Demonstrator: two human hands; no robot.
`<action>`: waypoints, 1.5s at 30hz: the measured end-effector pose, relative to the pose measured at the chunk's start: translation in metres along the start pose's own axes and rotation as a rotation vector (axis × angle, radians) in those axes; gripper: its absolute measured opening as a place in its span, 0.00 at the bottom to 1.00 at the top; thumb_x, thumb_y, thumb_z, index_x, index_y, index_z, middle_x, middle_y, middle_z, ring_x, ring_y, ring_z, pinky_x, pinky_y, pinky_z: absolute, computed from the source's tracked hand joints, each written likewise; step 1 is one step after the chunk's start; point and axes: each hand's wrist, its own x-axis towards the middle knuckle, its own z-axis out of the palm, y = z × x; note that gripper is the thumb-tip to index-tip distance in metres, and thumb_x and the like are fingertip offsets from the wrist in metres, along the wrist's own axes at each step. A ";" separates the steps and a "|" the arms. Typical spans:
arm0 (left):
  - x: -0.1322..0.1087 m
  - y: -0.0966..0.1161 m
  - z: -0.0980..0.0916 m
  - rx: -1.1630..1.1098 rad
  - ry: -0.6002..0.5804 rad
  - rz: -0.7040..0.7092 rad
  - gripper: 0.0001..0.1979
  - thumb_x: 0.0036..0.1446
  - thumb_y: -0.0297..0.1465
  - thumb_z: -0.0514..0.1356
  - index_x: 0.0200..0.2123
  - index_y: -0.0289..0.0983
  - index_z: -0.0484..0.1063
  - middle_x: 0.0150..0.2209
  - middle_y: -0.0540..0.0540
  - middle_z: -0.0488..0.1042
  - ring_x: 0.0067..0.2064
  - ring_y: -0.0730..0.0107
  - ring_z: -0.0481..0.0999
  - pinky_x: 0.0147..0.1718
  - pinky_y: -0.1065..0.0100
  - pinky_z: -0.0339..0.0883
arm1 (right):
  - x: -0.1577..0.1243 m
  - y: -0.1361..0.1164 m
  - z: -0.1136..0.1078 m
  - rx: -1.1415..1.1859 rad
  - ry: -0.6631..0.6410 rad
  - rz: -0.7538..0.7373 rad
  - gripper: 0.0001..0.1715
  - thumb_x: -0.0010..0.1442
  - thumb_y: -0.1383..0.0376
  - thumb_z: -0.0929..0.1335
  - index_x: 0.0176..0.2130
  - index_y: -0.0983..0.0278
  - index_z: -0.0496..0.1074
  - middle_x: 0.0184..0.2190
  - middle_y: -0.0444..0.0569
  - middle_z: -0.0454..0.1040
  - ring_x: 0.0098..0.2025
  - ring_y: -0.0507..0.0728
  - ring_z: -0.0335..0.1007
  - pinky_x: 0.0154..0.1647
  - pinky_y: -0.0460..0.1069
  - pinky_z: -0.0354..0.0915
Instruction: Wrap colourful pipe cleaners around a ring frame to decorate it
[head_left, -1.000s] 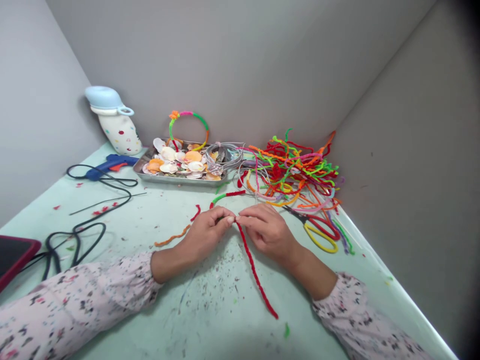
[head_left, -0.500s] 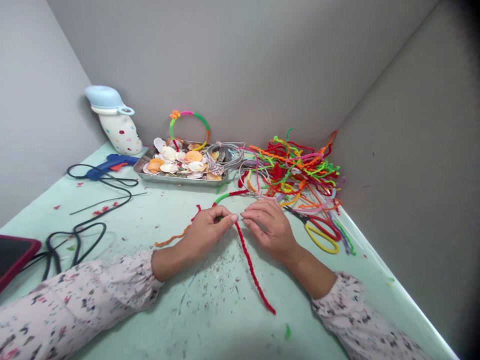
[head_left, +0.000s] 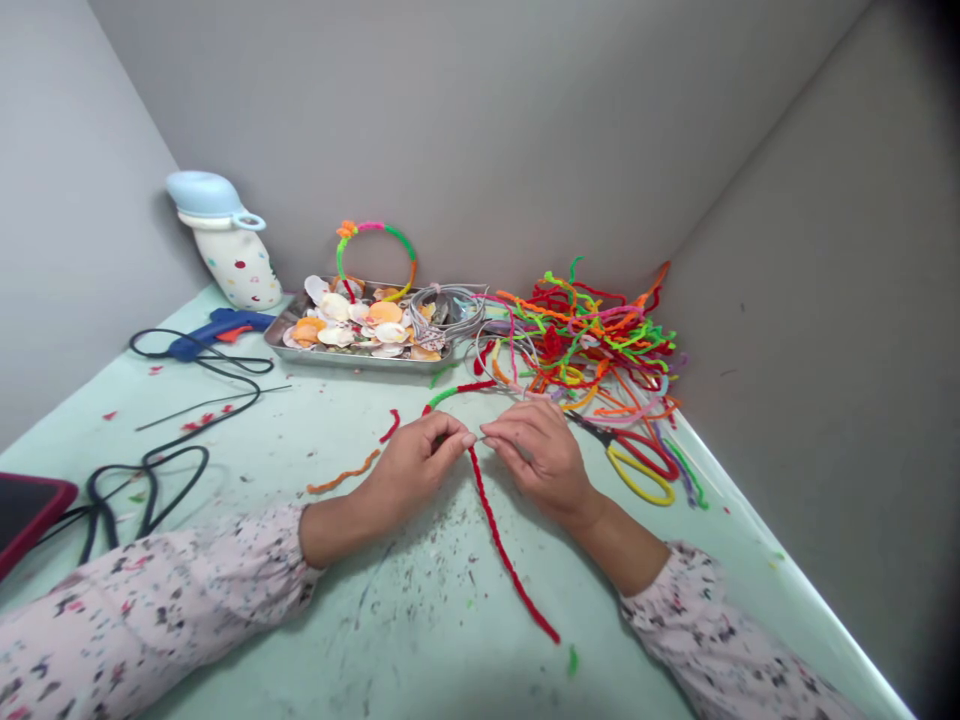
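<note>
Left hand (head_left: 409,475): fingers curled, tips pinched together; held item hidden by the fingers, so grip cannot be told.
Right hand (head_left: 538,462): fingers bent and pinched, tips almost meeting those of the left hand; held item likewise hidden.
Sleeves (head_left: 154,600): pale pink, dark-flecked, cuffs back from both wrists.
Red twisted pipe cleaner (head_left: 504,555): on the worktop (head_left: 420,625), top end just below the meeting fingertips, running down and right toward the near side.
Red-and-green pipe cleaner (head_left: 454,393): just beyond the left hand, end passing behind the fingers.
Short scraps: red piece (head_left: 390,427) and orange piece (head_left: 341,472), left of the left hand, apart.
Scissors (head_left: 637,472): yellow and red loop handles, beside the right hand.
Dark tablet in a red case (head_left: 26,510): at the left edge.
Black cord (head_left: 204,432): looped on the left.
Blue glue gun (head_left: 217,325): beyond the cord.
Steel tray (head_left: 352,362): heaped with seashells (head_left: 337,320) and a grey cord coil (head_left: 446,312).
Pipe cleaner pile (head_left: 592,335): multicoloured tangle, right of the tray.
Pipe cleaner ring (head_left: 375,227): upright behind the tray.
Spotted white bottle (head_left: 236,265): pale blue lid, far left corner.
</note>
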 end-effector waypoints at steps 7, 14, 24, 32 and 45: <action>-0.001 0.001 0.000 0.031 0.032 0.041 0.11 0.62 0.36 0.53 0.31 0.35 0.69 0.22 0.53 0.64 0.24 0.74 0.62 0.25 0.72 0.57 | 0.001 -0.002 0.000 0.013 0.010 0.001 0.06 0.60 0.68 0.69 0.40 0.61 0.74 0.34 0.47 0.76 0.38 0.56 0.69 0.43 0.55 0.63; -0.002 0.001 -0.001 -0.020 0.023 0.071 0.10 0.61 0.35 0.56 0.35 0.34 0.71 0.27 0.51 0.68 0.29 0.74 0.65 0.30 0.72 0.59 | -0.001 -0.001 0.000 0.028 0.022 0.032 0.07 0.61 0.68 0.69 0.41 0.59 0.74 0.34 0.47 0.76 0.38 0.56 0.69 0.43 0.56 0.63; -0.001 0.000 -0.002 0.087 0.054 0.128 0.09 0.61 0.33 0.55 0.32 0.35 0.71 0.29 0.50 0.69 0.32 0.72 0.67 0.33 0.70 0.60 | -0.001 -0.002 -0.001 0.019 -0.012 0.024 0.06 0.61 0.67 0.69 0.40 0.60 0.74 0.33 0.47 0.76 0.37 0.56 0.69 0.41 0.54 0.62; -0.003 -0.001 -0.003 -0.011 0.016 0.092 0.10 0.63 0.34 0.53 0.39 0.36 0.71 0.31 0.49 0.69 0.31 0.71 0.67 0.30 0.71 0.60 | -0.001 -0.001 0.001 0.030 0.014 0.066 0.06 0.61 0.67 0.68 0.40 0.59 0.75 0.33 0.46 0.76 0.37 0.56 0.69 0.42 0.55 0.62; -0.003 -0.001 0.000 -0.058 -0.016 0.064 0.07 0.62 0.32 0.53 0.39 0.36 0.69 0.29 0.51 0.68 0.28 0.73 0.65 0.27 0.72 0.58 | 0.000 -0.004 -0.001 0.118 -0.056 0.108 0.06 0.59 0.65 0.68 0.39 0.61 0.73 0.34 0.48 0.75 0.39 0.58 0.69 0.46 0.57 0.62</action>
